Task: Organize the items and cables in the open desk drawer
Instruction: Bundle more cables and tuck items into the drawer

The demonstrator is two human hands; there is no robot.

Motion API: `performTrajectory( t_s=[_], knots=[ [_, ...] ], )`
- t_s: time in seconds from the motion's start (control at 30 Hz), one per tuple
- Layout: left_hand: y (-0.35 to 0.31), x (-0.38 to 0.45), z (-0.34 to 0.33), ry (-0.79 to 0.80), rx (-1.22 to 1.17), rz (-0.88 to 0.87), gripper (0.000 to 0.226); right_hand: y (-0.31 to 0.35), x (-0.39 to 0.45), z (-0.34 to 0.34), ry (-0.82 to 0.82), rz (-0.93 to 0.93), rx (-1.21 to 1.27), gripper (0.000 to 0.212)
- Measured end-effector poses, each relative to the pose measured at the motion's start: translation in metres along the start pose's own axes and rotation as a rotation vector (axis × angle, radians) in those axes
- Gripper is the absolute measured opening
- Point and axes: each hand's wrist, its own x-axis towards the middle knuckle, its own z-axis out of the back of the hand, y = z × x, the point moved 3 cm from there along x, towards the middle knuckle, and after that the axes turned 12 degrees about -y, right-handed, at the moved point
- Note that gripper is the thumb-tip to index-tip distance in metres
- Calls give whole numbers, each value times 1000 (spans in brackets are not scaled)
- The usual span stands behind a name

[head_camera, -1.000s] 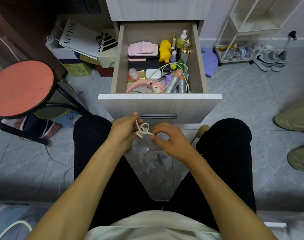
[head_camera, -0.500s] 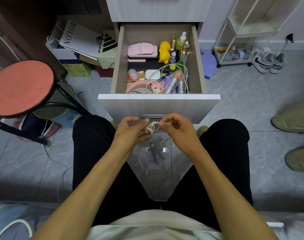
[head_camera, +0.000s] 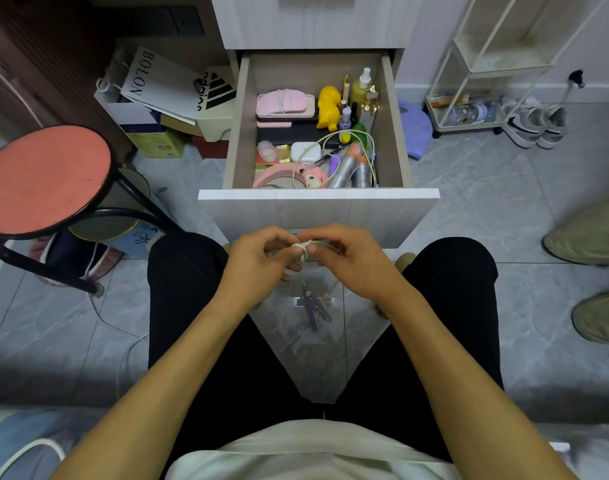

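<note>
Head view: a seated person holds a small bundle of white cable (head_camera: 305, 250) between both hands, low in front of the open drawer (head_camera: 318, 195). The left hand (head_camera: 261, 261) has its fingers curled around the cable's left side, and the right hand (head_camera: 348, 258) pinches the right side, thumb and forefinger closed on it. The cable's loose end hangs down between the knees, with a knotted tip (head_camera: 327, 299) and a purple connector (head_camera: 310, 301) dangling over the floor.

In the drawer behind, a pink case (head_camera: 285, 105) lies at the far left, a yellow duck toy (head_camera: 328, 107) stands just right of it, and bottles crowd the far right corner. A second cream cable (head_camera: 334, 150) loops across the near half, over two silver tubes (head_camera: 352, 169) and a white charger (head_camera: 306, 152).

A red stool (head_camera: 43, 178) stands to the left, a white wire rack (head_camera: 486, 67) to the far right.
</note>
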Motion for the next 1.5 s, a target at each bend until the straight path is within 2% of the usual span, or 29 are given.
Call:
performTrajectory(
  t_s=[0.07,0.2,0.3,0.37,0.47,0.57,0.67,1.0,1.07,1.1,1.17,1.23,1.3,1.33,1.4,1.5],
  knots=[
    [0,-1,2,-25,-14,-2,11,2,6,3,-9,44,-97,14],
    [0,-4,7,-163,-108,-8,9,2,14,2,-88,18,-180,6],
    [-1,-9,7,-96,-149,-37,9,1,13,0,-174,-12,-140,5],
    [-1,-11,10,-87,-134,-32,12,3,8,-4,-165,-14,-107,5],
    [-1,0,15,-89,10,-45,13,3,2,-8,-147,-5,-89,4],
    [-5,7,16,45,156,-18,10,4,1,-9,-165,20,-78,1],
    [-14,5,18,98,344,-129,12,8,0,-11,-172,52,-71,2],
    [-7,-10,22,-215,248,-224,3,10,-2,-21,-59,-23,64,2],
    [-5,-8,23,-219,160,-132,7,10,-1,-21,-59,-75,140,3],
    [-4,-6,24,-217,71,-24,9,10,-1,-19,-55,-96,175,6],
    [-1,-3,21,-209,-154,307,10,11,0,-18,-41,-102,201,11],
    [0,-4,13,-125,-354,624,12,12,1,-18,-18,-63,178,11],
    [2,-4,7,-12,-396,747,12,13,2,-18,12,-48,149,12],
    [4,-1,7,29,-350,720,11,13,2,-18,30,-60,142,12],
    [6,5,11,69,-168,505,8,14,1,-16,66,-78,136,16],
    [2,16,19,-4,177,-51,14,13,0,-15,103,-66,88,16]
  ],
)
